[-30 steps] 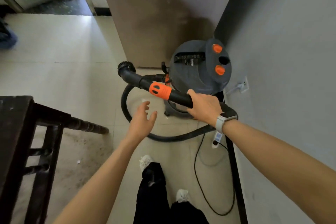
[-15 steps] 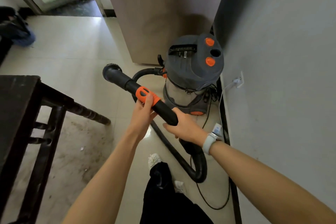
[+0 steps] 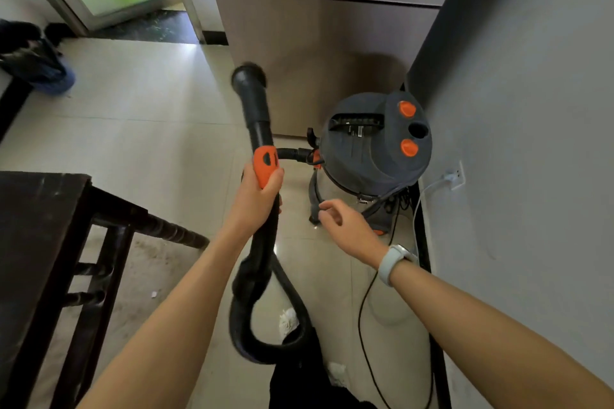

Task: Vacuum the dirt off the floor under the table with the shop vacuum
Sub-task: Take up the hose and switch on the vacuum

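Observation:
My left hand (image 3: 257, 199) grips the black vacuum hose handle at its orange collar (image 3: 264, 164), and the round brush nozzle (image 3: 249, 76) points up and away from me. The hose (image 3: 265, 319) loops down in front of my legs and runs to the grey shop vacuum (image 3: 372, 146) by the right wall. My right hand (image 3: 345, 229) hovers free beside the hose with loosely curled fingers and holds nothing. A dark wooden table (image 3: 36, 229) stands at the left, with dirt (image 3: 149, 262) spread on the tiles under it.
A grey wall (image 3: 531, 143) closes the right side, with an outlet (image 3: 458, 176) and a white plug. A black power cord (image 3: 365, 325) trails over the floor. A brown cabinet (image 3: 315, 43) stands behind the vacuum. Dark shoes (image 3: 33, 60) lie at the far left by the doorway.
My right hand has let go of the hose handle and moved right. My left hand now carries it alone, and the nozzle has swung from pointing left to pointing up.

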Tool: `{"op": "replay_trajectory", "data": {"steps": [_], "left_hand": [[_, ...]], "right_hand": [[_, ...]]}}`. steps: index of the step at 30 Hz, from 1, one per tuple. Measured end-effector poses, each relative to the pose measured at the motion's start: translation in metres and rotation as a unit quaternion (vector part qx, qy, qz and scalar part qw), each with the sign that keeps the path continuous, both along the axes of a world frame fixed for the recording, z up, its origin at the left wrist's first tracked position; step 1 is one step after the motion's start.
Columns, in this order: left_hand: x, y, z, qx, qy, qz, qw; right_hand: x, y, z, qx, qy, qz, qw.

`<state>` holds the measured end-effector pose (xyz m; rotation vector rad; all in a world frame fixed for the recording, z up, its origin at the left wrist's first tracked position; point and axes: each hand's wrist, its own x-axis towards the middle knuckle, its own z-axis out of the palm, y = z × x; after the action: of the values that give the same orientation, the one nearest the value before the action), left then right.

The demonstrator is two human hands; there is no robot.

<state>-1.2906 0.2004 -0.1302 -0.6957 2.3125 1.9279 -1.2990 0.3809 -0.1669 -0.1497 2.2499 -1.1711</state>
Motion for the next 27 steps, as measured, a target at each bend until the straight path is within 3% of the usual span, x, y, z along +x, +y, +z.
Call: {"op": "replay_trajectory", "data": {"steps": [3,7,17,21,27], "left_hand": [[-0.002,-0.003,-0.017,-0.030,-0.042,-0.071,0.996],[-0.006,0.007,-0.043,-0.023,-0.095,-0.071,0.993],[-0.088,0.062,-0.081,-0.025,-0.070,-0.056,0.996],[-0.121,0.092,-0.104,-0.034,-0.114,-0.053,0.991],[-0.156,0.129,-0.129,-0.047,-0.128,-0.049,0.989]], "right_hand": [[-0.030,0.005,-0.002,0.011,0.028,-0.034,0.999],[-0.062,0.030,-0.021,0.055,0.038,-0.083,0.994],[-0.180,0.118,-0.080,0.170,0.104,-0.118,0.973],[-0.226,0.154,-0.105,0.223,0.140,-0.072,0.962],[-0.260,0.173,-0.126,0.216,0.152,0.037,0.964]]}}
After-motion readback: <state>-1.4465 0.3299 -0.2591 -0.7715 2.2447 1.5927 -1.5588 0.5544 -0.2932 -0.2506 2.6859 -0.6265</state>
